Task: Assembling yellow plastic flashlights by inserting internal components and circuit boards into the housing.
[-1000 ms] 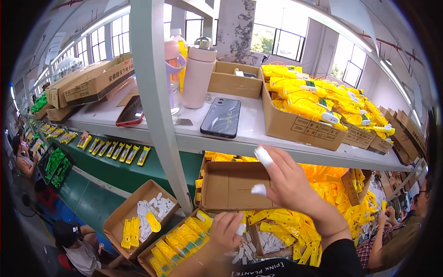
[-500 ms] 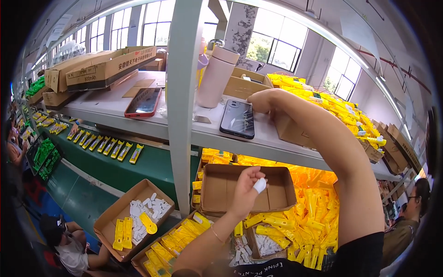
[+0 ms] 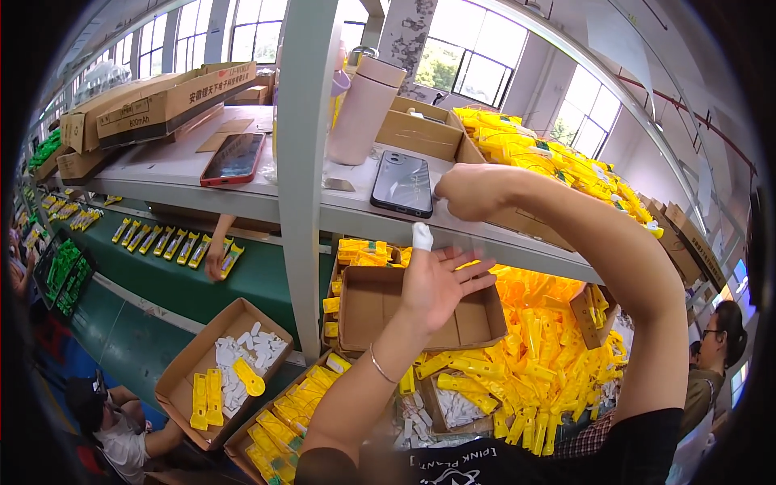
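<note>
My R hand is up at the shelf, fingers curled in & turned from view; can't tell if anything's pinched inside. My L hand is lower, in front of shelf: fingers spread, slightly blurred, thumb up w/ white cover on tip, nothing visible in grasp.

Item nearest R hand: dark phone, flat on shelf, camera side up. Key relation: phone lies immediately L of R hand, just beside; narrow gap appears, contact not confirmed. Its long axis runs approx. back-to-front across shelf, a bit skewed, so one long side faces R hand. R hand is the nearer; L hand is below phone's near end, outside shelf's front edge.

Item nearest L hand: shallow carton, below shelf, long axis running approx. L-to-R. L hand overlaps its middle in view; touching or apart, can't tell.

Also obs.: open carton on shelf beyond R hand, piled w/ wired yellow pcs; pink bottle upright, L of & behind phone; loose yellow pcs heaped R of shallow carton.
</note>
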A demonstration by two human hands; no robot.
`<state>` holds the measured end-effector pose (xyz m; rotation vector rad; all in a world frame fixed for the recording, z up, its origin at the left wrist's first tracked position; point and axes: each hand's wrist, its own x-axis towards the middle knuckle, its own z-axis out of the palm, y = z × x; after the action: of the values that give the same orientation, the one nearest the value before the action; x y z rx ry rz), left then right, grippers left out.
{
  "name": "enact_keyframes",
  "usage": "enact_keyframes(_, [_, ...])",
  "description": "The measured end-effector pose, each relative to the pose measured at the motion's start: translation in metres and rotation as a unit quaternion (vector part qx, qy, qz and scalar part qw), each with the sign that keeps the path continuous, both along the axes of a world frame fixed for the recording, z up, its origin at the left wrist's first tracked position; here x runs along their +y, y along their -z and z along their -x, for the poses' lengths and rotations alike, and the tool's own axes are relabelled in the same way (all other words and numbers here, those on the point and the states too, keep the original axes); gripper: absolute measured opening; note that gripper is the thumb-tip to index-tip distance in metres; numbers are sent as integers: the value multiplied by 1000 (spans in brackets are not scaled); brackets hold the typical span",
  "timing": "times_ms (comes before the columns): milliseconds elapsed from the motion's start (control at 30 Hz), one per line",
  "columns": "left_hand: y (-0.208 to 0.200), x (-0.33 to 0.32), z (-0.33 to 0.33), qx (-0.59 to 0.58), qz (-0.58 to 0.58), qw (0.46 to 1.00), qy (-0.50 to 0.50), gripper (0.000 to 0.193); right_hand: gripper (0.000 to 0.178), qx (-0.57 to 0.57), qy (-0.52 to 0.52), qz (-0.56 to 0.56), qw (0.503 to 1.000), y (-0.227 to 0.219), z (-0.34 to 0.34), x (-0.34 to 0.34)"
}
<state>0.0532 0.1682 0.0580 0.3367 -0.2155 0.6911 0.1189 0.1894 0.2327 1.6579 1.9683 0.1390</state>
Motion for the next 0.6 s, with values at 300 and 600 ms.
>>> enact_keyframes(300, [-24, -16, -13, 39, 8, 997, -66, 34, 25, 72, -95, -149, 982, 35, -9, -70])
enact_keyframes(600, [-30, -29, -33, 8, 89, 991, -101, 33, 30, 171, -210, -405, 873, 92, -38, -92])
